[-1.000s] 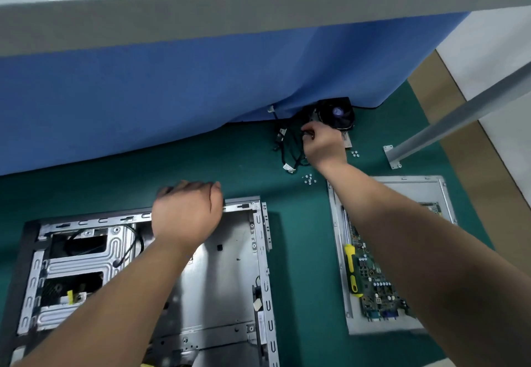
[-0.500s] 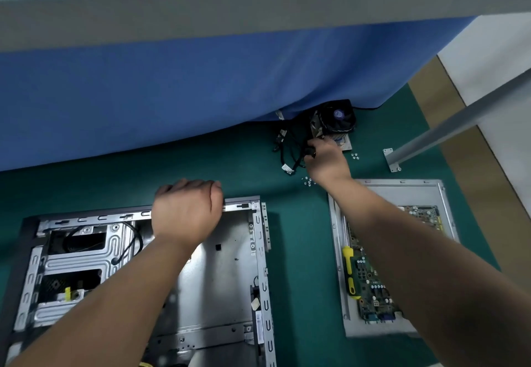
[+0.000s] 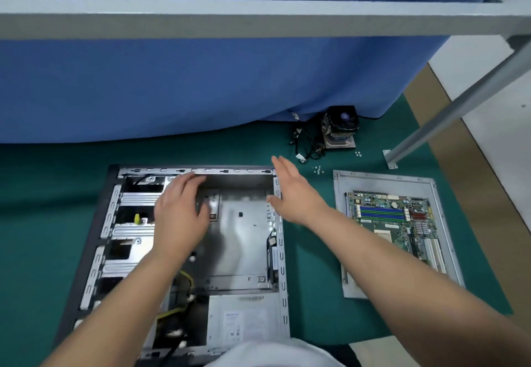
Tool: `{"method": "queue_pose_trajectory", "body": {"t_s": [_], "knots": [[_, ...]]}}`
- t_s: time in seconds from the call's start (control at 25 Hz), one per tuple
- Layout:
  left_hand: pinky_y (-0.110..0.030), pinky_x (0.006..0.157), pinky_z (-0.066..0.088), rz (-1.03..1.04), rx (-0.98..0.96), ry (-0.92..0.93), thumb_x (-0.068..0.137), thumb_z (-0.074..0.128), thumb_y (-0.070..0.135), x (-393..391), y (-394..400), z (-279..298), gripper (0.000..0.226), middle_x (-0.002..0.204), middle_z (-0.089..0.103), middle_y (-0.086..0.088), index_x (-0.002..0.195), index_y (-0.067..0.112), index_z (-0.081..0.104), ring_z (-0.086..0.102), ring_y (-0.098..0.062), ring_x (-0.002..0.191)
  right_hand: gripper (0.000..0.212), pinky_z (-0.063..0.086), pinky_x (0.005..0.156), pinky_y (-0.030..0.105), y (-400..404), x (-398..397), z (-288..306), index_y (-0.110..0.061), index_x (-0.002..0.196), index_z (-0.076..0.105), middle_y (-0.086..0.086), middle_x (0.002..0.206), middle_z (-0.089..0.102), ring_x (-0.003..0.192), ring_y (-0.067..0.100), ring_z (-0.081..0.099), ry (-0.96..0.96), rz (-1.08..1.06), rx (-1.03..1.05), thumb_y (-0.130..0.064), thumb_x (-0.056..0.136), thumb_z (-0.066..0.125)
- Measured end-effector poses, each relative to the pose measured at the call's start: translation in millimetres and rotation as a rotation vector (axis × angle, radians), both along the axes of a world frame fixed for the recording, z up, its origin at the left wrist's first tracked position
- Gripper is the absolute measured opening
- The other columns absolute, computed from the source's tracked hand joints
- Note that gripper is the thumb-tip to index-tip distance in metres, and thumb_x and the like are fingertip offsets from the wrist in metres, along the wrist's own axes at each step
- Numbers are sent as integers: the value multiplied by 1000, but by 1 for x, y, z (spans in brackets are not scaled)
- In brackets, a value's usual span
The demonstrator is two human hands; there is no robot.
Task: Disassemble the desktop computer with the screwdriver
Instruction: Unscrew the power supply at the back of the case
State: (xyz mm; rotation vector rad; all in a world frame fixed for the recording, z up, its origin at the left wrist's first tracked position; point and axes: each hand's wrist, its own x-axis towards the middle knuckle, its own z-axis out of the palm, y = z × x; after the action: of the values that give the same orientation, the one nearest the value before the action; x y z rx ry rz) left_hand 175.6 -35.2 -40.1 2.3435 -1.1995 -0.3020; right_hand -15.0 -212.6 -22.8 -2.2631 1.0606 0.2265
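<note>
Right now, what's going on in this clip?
A person is taking apart a desktop computer on a green mat. The case lies open on its side, and both hands are over it holding nothing: the left hand reaches into the drive-bay side, and the right hand is open above the case's right edge. The motherboard is already out, lying on a metal panel to the right. The cooler fan, a cable bundle and loose screws lie beyond. No screwdriver is visible.

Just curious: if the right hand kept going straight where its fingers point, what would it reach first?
Probably bare green mat, then the blue cloth. The right hand, open, points up-left past the case's back corner; its height is unclear.
</note>
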Motion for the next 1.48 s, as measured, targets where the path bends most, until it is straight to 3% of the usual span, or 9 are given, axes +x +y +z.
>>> {"method": "queue_pose_trajectory", "body": {"t_s": [0.12, 0.24, 0.36, 0.44, 0.68, 0.88, 1.28, 1.4, 1.48], "knots": [[-53, 121, 23, 92, 203, -58, 86, 71, 20, -6, 48, -9, 71, 165, 32, -6, 152, 23, 44, 23, -30, 154, 79, 25, 123, 46, -1, 21, -2, -21, 164, 7, -3, 171, 6, 155, 28, 15, 101, 114, -113, -30, 102, 56], [-48, 127, 15, 97, 319, -98, 86, 69, 15, -10, 69, -19, 87, 172, 12, -2, 161, 27, 27, 9, -24, 159, 63, 28, 121, 46, -6, 47, -6, -18, 161, 22, 6, 163, 30, 151, 32, 24, 198, 135, -204, -27, 105, 51], [-45, 127, 14, 93, 346, -144, 84, 72, 15, -10, 69, -23, 95, 173, 7, 0, 162, 27, 21, 6, -23, 159, 53, 41, 96, 44, -6, 58, -12, -16, 143, 40, 10, 138, 53, 127, 33, 48, 267, 145, -350, -4, 93, 55], [-44, 127, 14, 88, 372, -169, 84, 73, 19, -9, 68, -25, 96, 173, 7, 1, 163, 27, 20, 7, -23, 159, 59, 40, 79, 42, -6, 58, -14, -15, 131, 43, 11, 124, 57, 113, 33, 54, 296, 167, -427, 8, 79, 57], [-43, 127, 16, -3, 414, -224, 84, 72, 15, -7, 58, -19, 100, 173, 4, 3, 164, 30, 14, 6, -21, 159, 53, 35, 66, 42, -6, 33, -5, -14, 117, 44, 10, 106, 61, 84, 31, 48, 335, 174, -463, 13, 73, 57], [-45, 126, 19, -174, 402, -285, 91, 56, 9, -7, 30, -13, 90, 172, 6, 11, 162, 41, 12, 7, -21, 159, 35, 38, 62, 39, 14, -32, 1, -15, 102, 33, 8, 98, 59, 80, 29, 49, 380, 74, -396, 2, 83, 57], [-45, 110, 35, -548, 447, -601, 90, 64, 11, -6, -47, -2, 111, 172, 7, 11, 154, 59, -12, 18, -27, 153, 28, 39, 56, 35, 71, -103, -1, -14, 114, 33, 3, 86, 47, 73, 30, 51, 378, -93, -240, -14, 92, 51], [-45, 111, 34, -609, 417, -651, 87, 67, 11, -15, -55, -4, 113, 172, 6, 7, 155, 57, -11, 20, -27, 152, 29, 32, 47, 31, 92, -113, -3, -13, 116, 33, -2, 73, 44, 68, 29, 51, 391, -144, -177, -15, 92, 49], [-45, 112, 32, -556, 363, -607, 90, 64, 15, -22, -47, -7, 102, 172, 8, 6, 158, 54, -2, 20, -27, 152, 25, 41, 54, 32, 96, -115, 0, -14, 114, 35, 0, 78, 50, 73, 29, 55, 408, -179, -117, -18, 92, 48]]}}
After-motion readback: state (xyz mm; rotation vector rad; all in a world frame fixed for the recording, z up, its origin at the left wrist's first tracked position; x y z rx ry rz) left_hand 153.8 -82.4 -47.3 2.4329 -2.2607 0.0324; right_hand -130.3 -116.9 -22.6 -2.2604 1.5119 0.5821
